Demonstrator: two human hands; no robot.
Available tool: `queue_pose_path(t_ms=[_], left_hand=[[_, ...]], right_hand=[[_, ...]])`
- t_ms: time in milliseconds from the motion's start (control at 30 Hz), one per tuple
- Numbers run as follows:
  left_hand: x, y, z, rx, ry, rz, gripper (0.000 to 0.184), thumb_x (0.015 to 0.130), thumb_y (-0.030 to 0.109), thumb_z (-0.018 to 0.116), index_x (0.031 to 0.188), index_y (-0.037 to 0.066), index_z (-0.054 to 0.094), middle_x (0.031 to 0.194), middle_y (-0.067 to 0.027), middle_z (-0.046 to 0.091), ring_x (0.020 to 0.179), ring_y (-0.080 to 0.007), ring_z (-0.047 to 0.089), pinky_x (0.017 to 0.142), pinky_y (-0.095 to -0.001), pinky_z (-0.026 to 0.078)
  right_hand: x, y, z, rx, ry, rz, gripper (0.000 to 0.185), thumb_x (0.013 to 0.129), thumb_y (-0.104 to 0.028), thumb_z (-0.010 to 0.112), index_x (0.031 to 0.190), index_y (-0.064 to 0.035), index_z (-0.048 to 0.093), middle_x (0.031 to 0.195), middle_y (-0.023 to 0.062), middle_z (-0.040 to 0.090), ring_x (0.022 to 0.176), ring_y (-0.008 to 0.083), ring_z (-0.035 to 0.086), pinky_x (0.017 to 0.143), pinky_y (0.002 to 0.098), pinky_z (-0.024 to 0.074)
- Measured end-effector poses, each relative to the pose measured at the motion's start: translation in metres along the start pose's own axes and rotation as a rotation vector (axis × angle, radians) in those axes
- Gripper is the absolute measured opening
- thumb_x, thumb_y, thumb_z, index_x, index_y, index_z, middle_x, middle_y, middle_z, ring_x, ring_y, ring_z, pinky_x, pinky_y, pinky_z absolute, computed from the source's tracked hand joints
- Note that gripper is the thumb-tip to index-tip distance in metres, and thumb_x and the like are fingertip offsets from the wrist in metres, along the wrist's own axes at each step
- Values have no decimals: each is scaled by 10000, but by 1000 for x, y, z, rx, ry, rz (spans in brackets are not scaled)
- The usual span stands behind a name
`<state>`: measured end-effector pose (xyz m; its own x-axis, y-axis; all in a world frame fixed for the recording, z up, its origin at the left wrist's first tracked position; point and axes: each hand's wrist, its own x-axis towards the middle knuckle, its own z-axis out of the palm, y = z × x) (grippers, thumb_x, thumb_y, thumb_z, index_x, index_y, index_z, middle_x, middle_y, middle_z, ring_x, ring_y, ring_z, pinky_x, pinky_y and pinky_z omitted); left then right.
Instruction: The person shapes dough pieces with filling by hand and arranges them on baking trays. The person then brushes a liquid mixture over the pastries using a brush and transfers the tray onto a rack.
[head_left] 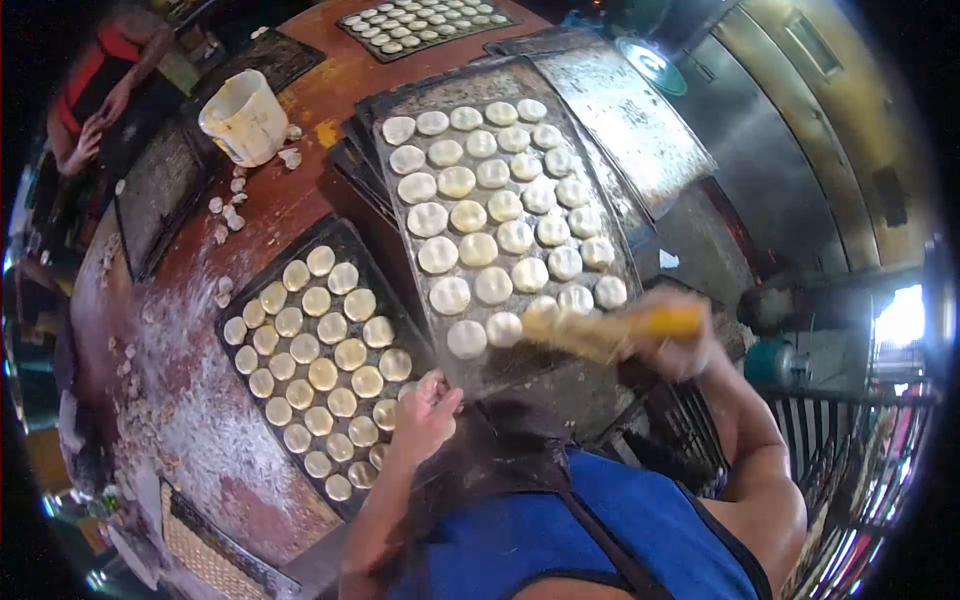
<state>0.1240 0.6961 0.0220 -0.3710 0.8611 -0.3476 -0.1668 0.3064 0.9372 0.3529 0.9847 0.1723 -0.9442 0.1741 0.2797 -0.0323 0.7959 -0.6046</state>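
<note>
My right hand (680,335) is closed round the yellow handle of a brush (580,335), blurred by motion. The bristles are over the lower rows of pale round dough pieces (493,285) on a large dark tray (465,95). My left hand (428,415) has its fingers bent together at that tray's lower left corner; whether they grip the edge is hard to make out. Left of it lies a second dark tray (345,240) with rows of yellowish dough rounds (322,374), partly behind my left hand.
A white bucket (243,120) and dough scraps (235,215) sit on the floured red table (190,350). Another filled tray (425,45) lies at the far end. Bare metal trays (625,110) are at the right. A person (110,95) stands at the upper left.
</note>
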Motion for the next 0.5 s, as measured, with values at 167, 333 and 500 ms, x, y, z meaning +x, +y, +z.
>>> queue_pose_path(t_ms=[167, 333, 500], left_hand=[[3, -21, 23, -20, -118, 73, 206, 942, 110, 590, 1101, -20, 582, 900, -30, 630, 771, -90, 602, 687, -249, 521], [10, -36, 25, 57, -78, 258, 234, 901, 137, 630, 1071, -17, 590, 823, -98, 661, 729, -174, 649, 661, -299, 499], [-7, 0, 14, -75, -21, 54, 294, 883, 186, 656, 1087, -17, 598, 827, -84, 674, 685, -142, 624, 649, -280, 497]], right_hand=[[32, -29, 30, 79, 488, 571, 187, 900, -151, 656, 1037, -24, 646, 841, 5, 658, 770, 126, 634, 669, 279, 524], [123, -112, 139, -262, 77, 490, 338, 799, -217, 709, 1077, -36, 643, 846, 61, 689, 752, 127, 644, 669, 293, 536], [88, 63, 20, 117, 726, 512, 182, 820, -179, 638, 848, -7, 689, 665, 68, 655, 621, 121, 620, 569, 300, 511]])
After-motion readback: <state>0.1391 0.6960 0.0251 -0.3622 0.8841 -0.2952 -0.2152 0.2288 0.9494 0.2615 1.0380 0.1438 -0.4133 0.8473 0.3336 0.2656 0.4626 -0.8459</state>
